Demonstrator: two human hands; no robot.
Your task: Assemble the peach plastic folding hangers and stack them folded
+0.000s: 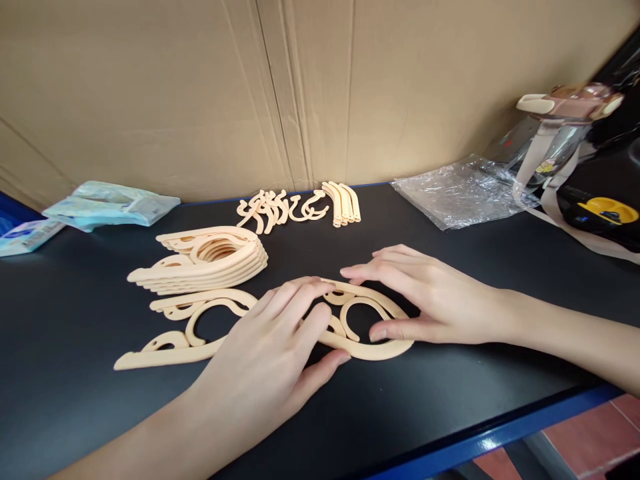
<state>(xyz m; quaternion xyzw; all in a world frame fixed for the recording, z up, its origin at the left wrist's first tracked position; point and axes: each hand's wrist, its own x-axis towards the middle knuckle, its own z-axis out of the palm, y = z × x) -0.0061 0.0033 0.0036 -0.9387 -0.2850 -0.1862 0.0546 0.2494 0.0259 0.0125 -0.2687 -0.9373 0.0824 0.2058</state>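
A beige folded plastic piece, curved like a folding hanger (383, 350), lies flat on the black table. My left hand (287, 337) rests over its left end, fingers apart, thumb by its lower edge. On its right side is my right hand (425, 293), with thumb and fingers spread around the rounded end. A second beige folded piece (165, 359) lies to the left, its right end hidden under my left hand. Behind it sits a stack of similar pieces (225, 270).
Small beige hooks (265, 212) and curved tubes (343, 202) lie at the back of the black table (450, 413). Blue-white packets (120, 203) are at back left. A clear plastic bag (457, 193), a strapped bottle (560, 140) and a black-yellow object (610, 210) stand at right. Cardboard (200, 93) rises behind.
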